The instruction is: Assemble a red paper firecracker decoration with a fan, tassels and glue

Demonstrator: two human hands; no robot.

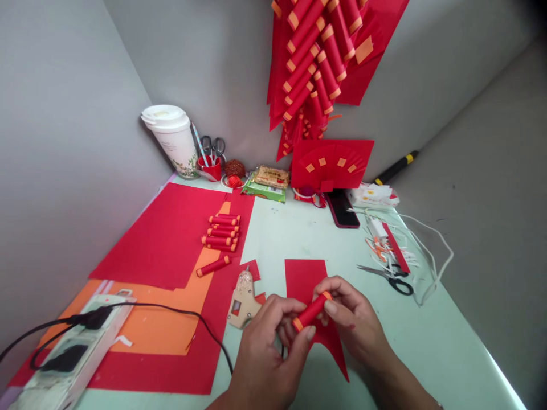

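A red paper roll with orange bands at its ends [311, 312] is held tilted between both hands. My left hand [277, 347] pinches its lower left end, and my right hand [352, 319] grips the upper right end. Beneath them a red paper piece [304, 276] lies on the pale green table. To the left of my left hand rests a beige glue gun [243, 300]. Several finished rolls [221, 232] are stacked on red and orange paper, with one more roll [213, 266] lying just in front of them.
A power strip [89, 336] with black cables stands at the front left. Scissors [391, 278], paper scraps and a white cable lie on the right. Along the wall are a white cup [171, 136], a phone [342, 208] and a hanging red decoration [316, 62].
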